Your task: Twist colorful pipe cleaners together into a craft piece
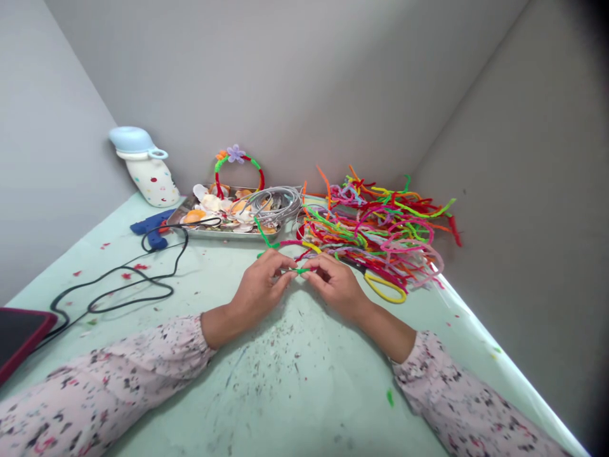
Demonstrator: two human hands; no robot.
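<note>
A short piece of green pipe cleaner [301, 271] stretches between my two hands above the middle of the table. My left hand [264, 280] pinches its left end between thumb and fingers. The right end is pinched in the same way by my right hand [339, 287]. Just behind my left hand stands another green pipe cleaner [263, 231], bent and fuzzy. A yellow pipe cleaner [311, 246] shows behind my right hand, joined or lying against a pink one; I cannot tell which. Beside my right wrist lie scissors with a yellow handle [386, 297].
Colourful pipe cleaners [375, 222] are heaped at the back right. A metal tray [214, 235] holds shells, coiled grey wire [276, 202] and a flowered pipe-cleaner hoop [260, 171]. To its left are a blue glue gun [155, 227], black cable [124, 308], bottle [151, 181] and red-edged tablet [23, 336].
</note>
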